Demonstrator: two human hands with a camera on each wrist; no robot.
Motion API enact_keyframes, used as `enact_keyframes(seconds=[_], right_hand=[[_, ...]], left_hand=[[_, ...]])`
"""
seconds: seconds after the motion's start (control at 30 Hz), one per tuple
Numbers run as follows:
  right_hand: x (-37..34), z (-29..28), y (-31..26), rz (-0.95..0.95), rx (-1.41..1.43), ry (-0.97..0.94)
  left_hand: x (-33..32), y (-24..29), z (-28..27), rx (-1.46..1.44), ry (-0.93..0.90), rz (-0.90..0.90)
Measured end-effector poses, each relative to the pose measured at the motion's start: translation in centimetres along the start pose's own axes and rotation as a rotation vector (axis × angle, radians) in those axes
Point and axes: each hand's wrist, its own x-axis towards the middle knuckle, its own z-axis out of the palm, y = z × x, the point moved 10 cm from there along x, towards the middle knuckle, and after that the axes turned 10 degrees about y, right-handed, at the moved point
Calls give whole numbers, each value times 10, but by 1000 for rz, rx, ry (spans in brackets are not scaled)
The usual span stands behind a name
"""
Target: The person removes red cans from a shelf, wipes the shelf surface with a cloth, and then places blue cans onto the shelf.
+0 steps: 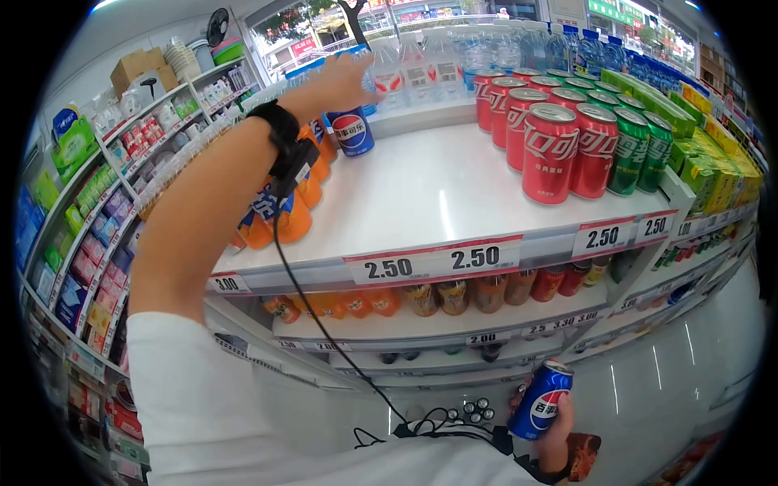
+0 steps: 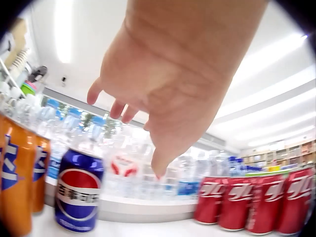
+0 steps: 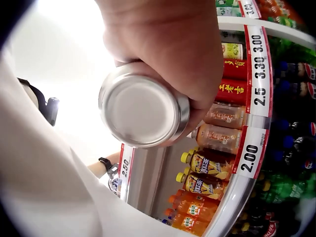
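Note:
My left hand (image 1: 336,85) reaches over the back of the white top shelf (image 1: 405,206), fingers extended and nothing in its grasp. Just below it, a blue Pepsi can (image 1: 352,136) stands upright beside the orange soda cans (image 1: 296,220). The left wrist view has the open palm (image 2: 163,74) above and to the right of that can. Down by my body, my right hand (image 1: 559,429) grips a second blue Pepsi can (image 1: 536,405), tilted. In the right wrist view, this can's silver end (image 3: 140,111) faces the camera, with fingers wrapped round its side.
Red cola cans (image 1: 551,154) and green cans (image 1: 630,150) stand in rows on the shelf's right. Clear water bottles (image 1: 413,71) line the raised back ledge. Price labels (image 1: 433,261) run along the front edge. Lower shelves hold bottles (image 3: 205,165); several cans (image 1: 470,411) are near the floor.

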Motion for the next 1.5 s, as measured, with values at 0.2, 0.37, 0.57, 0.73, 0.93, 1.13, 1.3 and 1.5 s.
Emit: enact_keyframes(seconds=[0.2,0.37,0.57,0.73,0.93,1.13,1.3,1.5], right_hand=[[6,104,-51,-224,-275,-117],[8,203,-85,-448,-310,-430],[19,269,-97,-646,-501,-501],[31,300,-97,-583,-450,-565],[44,331,-97,-528,-433,-724],[67,309,-132,-1320,-996,-383],[57,312,-111,-1769,-1255,-395],[68,305,-106,-1736,-1322,-367]], left_hand=[[-79,177,-167,-638,126,456],[-144,218,-181,-782,-270,273],[-153,203,-180,-850,-286,244],[-150,186,-190,-855,-184,280],[-141,159,-177,-900,-393,-10],[-96,109,-183,-486,-98,92],[-49,80,-115,-292,-102,106],[-10,63,-40,-228,-194,80]])
